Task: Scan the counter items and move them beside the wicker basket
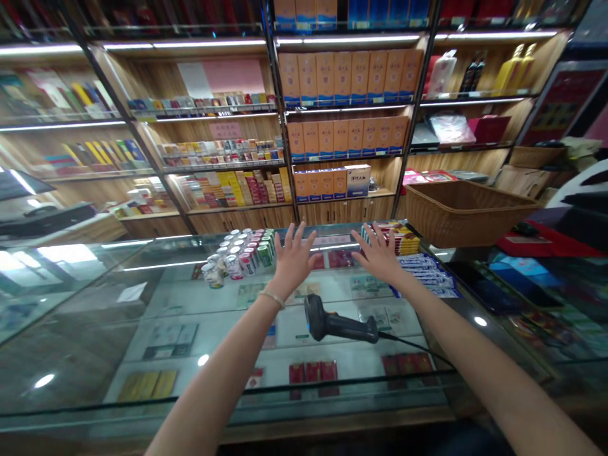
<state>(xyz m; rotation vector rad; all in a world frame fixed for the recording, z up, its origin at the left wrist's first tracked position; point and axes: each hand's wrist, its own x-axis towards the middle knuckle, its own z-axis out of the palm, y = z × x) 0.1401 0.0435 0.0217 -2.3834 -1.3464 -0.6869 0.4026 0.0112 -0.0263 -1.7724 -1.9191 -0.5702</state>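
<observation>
Plainly, our left hand (291, 261) is released and splayed, just right of the cans (246, 253); our right hand (381, 258), equally spread, is by the red-and-yellow packs (407, 242), though we cannot tell whether it touches them. Nearer us, the black scanner (342, 324) lies on the glass counter (209, 320). Blue-and-white packets (427, 277) lie farther right, near a wicker basket (451, 221).

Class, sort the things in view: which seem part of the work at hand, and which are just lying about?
Probably the job: cans by the left hand; blue packets by the right hand; scanner.
Probably lying about: wicker basket; orange boxes.
</observation>
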